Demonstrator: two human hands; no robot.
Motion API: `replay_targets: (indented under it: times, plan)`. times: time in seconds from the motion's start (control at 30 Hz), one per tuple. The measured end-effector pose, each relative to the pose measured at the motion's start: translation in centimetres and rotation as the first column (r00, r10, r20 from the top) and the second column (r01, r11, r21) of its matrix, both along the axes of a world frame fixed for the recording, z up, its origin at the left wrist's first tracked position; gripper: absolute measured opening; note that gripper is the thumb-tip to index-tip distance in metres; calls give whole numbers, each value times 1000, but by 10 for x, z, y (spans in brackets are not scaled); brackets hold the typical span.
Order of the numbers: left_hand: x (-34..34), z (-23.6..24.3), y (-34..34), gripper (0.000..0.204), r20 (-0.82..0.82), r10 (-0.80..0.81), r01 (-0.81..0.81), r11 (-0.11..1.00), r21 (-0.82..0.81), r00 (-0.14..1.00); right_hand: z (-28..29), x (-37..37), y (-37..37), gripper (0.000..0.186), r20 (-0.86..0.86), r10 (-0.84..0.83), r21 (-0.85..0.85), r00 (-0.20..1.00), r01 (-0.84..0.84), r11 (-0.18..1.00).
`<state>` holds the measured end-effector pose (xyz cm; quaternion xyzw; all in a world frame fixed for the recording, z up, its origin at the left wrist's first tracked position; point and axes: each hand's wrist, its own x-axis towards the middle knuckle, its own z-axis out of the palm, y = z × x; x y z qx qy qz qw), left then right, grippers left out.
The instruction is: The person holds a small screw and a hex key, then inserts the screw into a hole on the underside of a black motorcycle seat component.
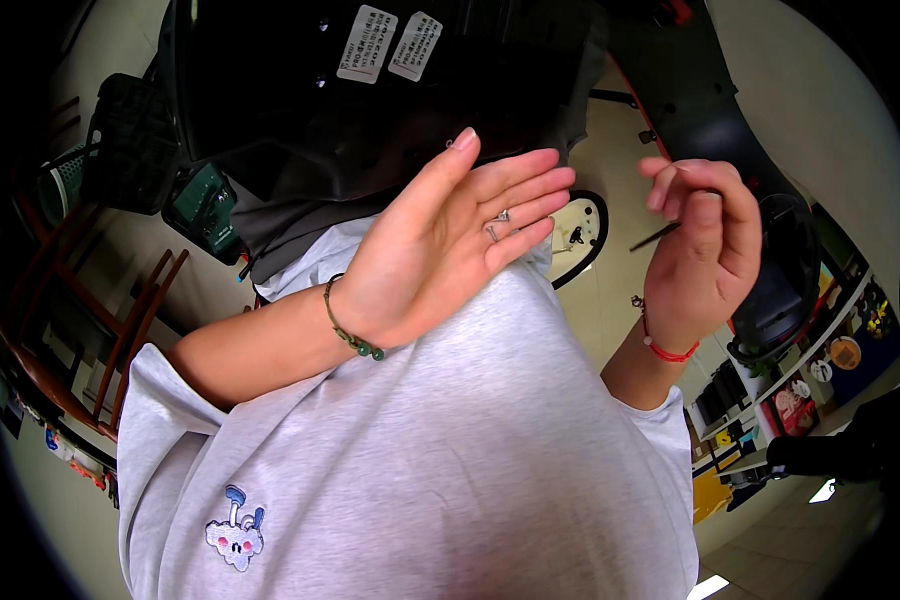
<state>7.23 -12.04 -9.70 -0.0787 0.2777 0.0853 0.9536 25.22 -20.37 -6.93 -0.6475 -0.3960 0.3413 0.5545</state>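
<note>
My left hand (440, 235) lies open, palm up, its fingers stretched out together and the thumb raised. It wears two silver rings and a green beaded bracelet (345, 325). Nothing rests on the palm. To its right, my right hand (705, 240) is closed with curled fingers on a thin dark rod (654, 237). The rod's free end points toward my left hand, and its other end is hidden by the fingers, so I cannot tell its exact kind. A red cord bracelet (673, 352) circles the right wrist. The hands are apart.
Beyond my left hand is a large black panel (260, 90) bearing two white labels (368, 45). Left of it are an opened black case (130, 140) and a dark green box (205, 210). Brown wooden chairs (135, 320) stand far left, stocked shelves (760, 455) at right.
</note>
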Motion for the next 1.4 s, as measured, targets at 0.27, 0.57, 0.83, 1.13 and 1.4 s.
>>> replay_targets:
  times: [0.27, 0.57, 0.83, 1.13, 1.4]
  plan:
    - [-1, -5, -2, 65, -34, -1, 1, 1000, 19, 999, -16, -30, -2, 14, 10, 379, -274, 925, -362, 891]
    - [1, -1, -4, 65, -60, -54, 64, 984, 168, 997, -4, -40, 0, 16, 21, 345, -436, 938, -302, 848]
    - [-2, -4, -8, 65, -107, -147, 173, 941, 291, 983, -11, -47, -1, 14, 139, 406, -448, 903, -309, 839]
    - [-4, -6, -8, 43, -141, -144, 174, 959, 226, 979, -3, -28, -2, 13, 173, 330, -397, 928, -241, 886]
    - [-8, -14, -11, 23, -34, -182, 185, 967, 177, 983, -4, -17, 2, 15, 219, 331, -262, 918, -271, 926]
